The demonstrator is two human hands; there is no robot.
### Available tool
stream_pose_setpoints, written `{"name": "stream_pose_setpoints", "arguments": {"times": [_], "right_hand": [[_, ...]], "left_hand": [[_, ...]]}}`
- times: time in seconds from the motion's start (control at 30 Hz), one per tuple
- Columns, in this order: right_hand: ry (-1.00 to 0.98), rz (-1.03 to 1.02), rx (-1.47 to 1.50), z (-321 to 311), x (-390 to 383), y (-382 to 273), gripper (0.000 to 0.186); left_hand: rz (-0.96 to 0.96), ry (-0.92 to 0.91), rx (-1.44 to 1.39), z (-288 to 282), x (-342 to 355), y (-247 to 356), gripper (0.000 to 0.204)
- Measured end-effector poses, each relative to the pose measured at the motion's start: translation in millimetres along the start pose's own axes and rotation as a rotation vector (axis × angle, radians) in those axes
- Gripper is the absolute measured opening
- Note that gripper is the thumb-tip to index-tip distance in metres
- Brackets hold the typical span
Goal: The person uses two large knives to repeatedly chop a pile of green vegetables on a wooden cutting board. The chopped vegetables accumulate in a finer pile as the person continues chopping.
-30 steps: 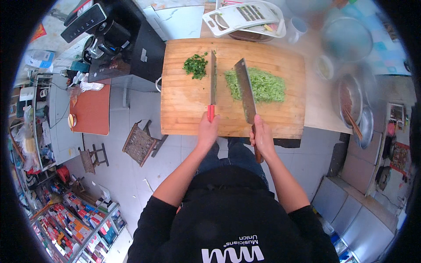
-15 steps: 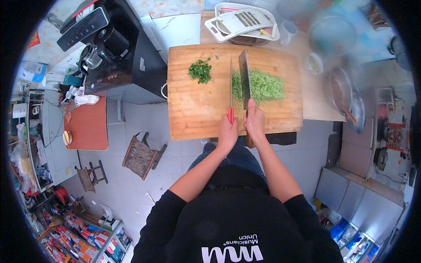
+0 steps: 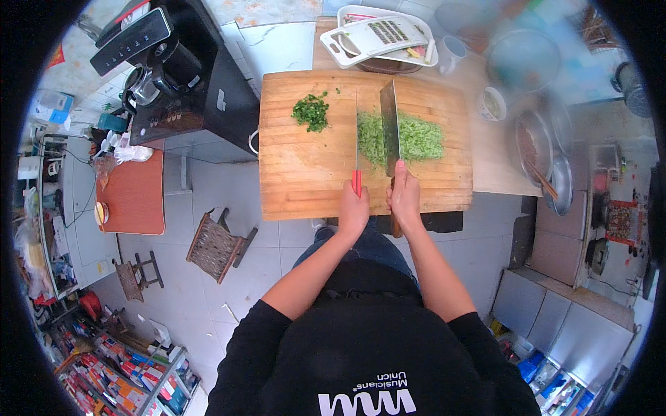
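Red-handled knife (image 3: 356, 180) clasped in left grip (image 3: 355, 208), right grip (image 3: 405, 197) clutching cleaver (image 3: 390, 128), forearms (image 3: 309, 276) outstretched

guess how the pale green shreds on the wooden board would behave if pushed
The pale green shreds would probably shift as a loose heap, being cut fine and piled unbound on the wooden board. They look fairly limp, lying in a low tangle. Stray bits might trail behind, since the pile's edge looks ragged.

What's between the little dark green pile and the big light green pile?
In the head view: mostly bare cutting board, then the red-handled knife in the left hand, its thin blade along the left edge of the light green pile.
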State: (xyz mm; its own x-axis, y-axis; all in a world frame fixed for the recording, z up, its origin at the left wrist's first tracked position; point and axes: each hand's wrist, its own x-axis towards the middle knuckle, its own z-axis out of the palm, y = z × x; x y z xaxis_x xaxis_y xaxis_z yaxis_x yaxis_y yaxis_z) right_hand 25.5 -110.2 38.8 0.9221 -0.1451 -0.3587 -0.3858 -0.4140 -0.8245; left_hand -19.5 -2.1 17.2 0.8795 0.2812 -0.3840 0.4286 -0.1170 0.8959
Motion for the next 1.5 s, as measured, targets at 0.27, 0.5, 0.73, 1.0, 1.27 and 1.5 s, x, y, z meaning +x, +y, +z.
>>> {"name": "stream_pose_setpoints", "arguments": {"times": [0.27,0.5,0.73,1.0,1.27,1.5], "right_hand": [[0.013,0.003,-0.051,-5.4,-3.2,-2.3,0.057],[-0.046,-0.015,0.077,-12.2,1.0,-3.8,0.053],[-0.039,0.023,0.007,-10.8,15.4,5.7,0.055],[0.078,-0.063,-0.196,-17.5,20.5,-2.2,0.067],[0.059,0.075,-0.061,-16.5,23.9,4.0,0.059],[-0.013,0.022,0.083,-25.3,23.2,7.9,0.053]], "left_hand": [[-0.008,0.035,-0.001,2.2,0.5,-3.7,0.021],[0.026,0.058,0.013,0.7,-3.3,3.9,0.019],[-0.001,0.039,0.025,3.3,1.6,-4.8,0.019],[0.023,0.062,0.017,5.5,4.6,-12.2,0.016],[0.056,0.108,0.047,6.2,2.1,-12.6,0.016],[-0.029,0.048,0.004,2.1,-0.9,0.6,0.015]]}}
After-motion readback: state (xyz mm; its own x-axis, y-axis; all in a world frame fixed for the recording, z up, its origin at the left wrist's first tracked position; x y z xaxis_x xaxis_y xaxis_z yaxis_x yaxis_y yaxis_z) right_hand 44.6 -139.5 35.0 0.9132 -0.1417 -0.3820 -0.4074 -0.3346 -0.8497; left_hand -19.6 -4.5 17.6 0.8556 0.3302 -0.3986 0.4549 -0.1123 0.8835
